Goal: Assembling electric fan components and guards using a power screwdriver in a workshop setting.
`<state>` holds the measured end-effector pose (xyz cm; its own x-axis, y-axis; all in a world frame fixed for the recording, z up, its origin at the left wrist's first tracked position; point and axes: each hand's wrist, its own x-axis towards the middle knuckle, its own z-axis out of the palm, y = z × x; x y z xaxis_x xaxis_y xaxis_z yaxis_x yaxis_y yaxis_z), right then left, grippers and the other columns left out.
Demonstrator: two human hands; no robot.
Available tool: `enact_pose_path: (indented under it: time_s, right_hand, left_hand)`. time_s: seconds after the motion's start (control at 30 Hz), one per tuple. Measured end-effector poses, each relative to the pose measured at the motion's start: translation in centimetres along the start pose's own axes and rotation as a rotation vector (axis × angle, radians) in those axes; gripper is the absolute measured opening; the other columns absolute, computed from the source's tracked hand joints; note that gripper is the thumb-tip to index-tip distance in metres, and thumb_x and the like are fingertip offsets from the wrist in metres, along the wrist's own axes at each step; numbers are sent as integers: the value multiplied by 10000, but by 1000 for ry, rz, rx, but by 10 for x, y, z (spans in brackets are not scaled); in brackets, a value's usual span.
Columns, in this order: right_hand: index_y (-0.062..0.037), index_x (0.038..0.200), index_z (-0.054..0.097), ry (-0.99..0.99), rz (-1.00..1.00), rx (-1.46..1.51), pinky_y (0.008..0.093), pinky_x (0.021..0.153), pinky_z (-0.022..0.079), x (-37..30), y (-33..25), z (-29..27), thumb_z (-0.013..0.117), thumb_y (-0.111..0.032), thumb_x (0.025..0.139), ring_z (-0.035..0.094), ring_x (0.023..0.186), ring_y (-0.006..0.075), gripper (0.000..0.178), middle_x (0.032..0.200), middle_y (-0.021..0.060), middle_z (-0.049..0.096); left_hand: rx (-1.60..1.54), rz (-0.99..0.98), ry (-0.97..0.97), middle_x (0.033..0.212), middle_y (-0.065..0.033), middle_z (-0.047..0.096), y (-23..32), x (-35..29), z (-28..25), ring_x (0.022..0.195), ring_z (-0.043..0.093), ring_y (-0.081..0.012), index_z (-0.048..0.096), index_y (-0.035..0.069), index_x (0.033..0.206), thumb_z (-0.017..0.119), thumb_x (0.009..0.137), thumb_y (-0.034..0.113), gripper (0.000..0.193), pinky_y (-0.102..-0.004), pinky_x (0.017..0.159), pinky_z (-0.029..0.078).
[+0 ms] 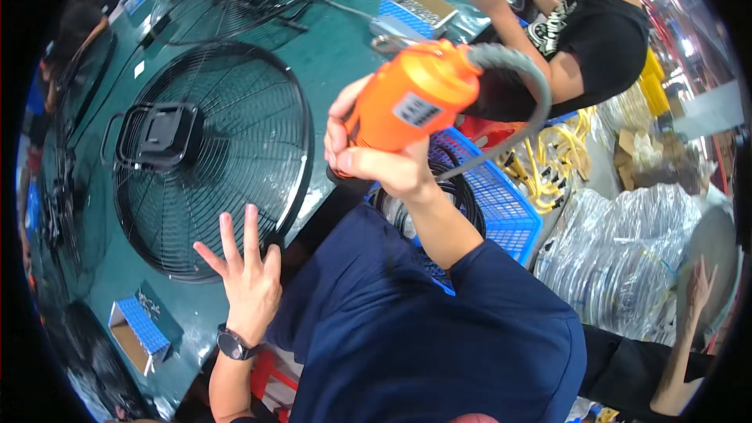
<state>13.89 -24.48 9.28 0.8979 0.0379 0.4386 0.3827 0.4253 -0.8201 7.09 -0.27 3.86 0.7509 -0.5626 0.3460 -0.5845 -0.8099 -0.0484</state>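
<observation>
I have the orange power tool [419,98] up in my right hand [384,160], fingers wrapped firmly around its body, above the gap between the fan [192,141] and the blue basket [509,223]. I judge it fairly heavy, rigid and smooth-shelled, so I'd favour a full wrap around the barrel over a fingertip pinch, and allow for the thick grey cord [529,70] tugging at its end. My left hand [252,294] is open, fingers spread, nothing in it, by the fan's near rim; I can't tell whether it touches. The fan should be bulky, its wire guard springy, best taken by the outer ring. On the green counter [341,39], the far blue-sided carton [407,23] holds many small metal pieces. The near blue carton [141,325] has a few loose beside it; I can't make out its contents. The basket holds coiled black cable [471,207].
</observation>
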Motion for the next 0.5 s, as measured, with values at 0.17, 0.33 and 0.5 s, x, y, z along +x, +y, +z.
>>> enact_pose_path:
  time_s: [0.17, 0.33, 0.5]
  right_hand:
    - [45, 983, 503, 104, -93, -102, 334, 580, 501, 24, 5, -22, 598, 78, 606, 601, 610, 221, 390, 699, 112, 564]
    - [50, 989, 481, 194, -89, -146, 369, 597, 501, 42, 19, -35, 522, 30, 617, 563, 588, 250, 375, 696, 134, 519]
    - [-3, 1096, 450, 256, -64, -64, 315, 594, 523, 51, 33, -22, 555, 109, 649, 564, 666, 174, 473, 857, 89, 534]
  left_hand:
    - [42, 191, -111, 1436, -158, 337, -7, 7, -3, 1358, 234, -394, 527, 67, 651, 547, 716, 92, 73, -707, 1025, 2]
    - [47, 277, -231, 1426, -139, 361, -13, 14, -13, 1357, 289, -293, 616, 65, 729, 556, 719, 168, 119, -684, 1014, 120]
    - [25, 209, -46, 1374, -114, 424, -15, -6, -6, 1327, 332, -264, 674, 35, 980, 585, 709, 189, 324, -591, 997, 277]
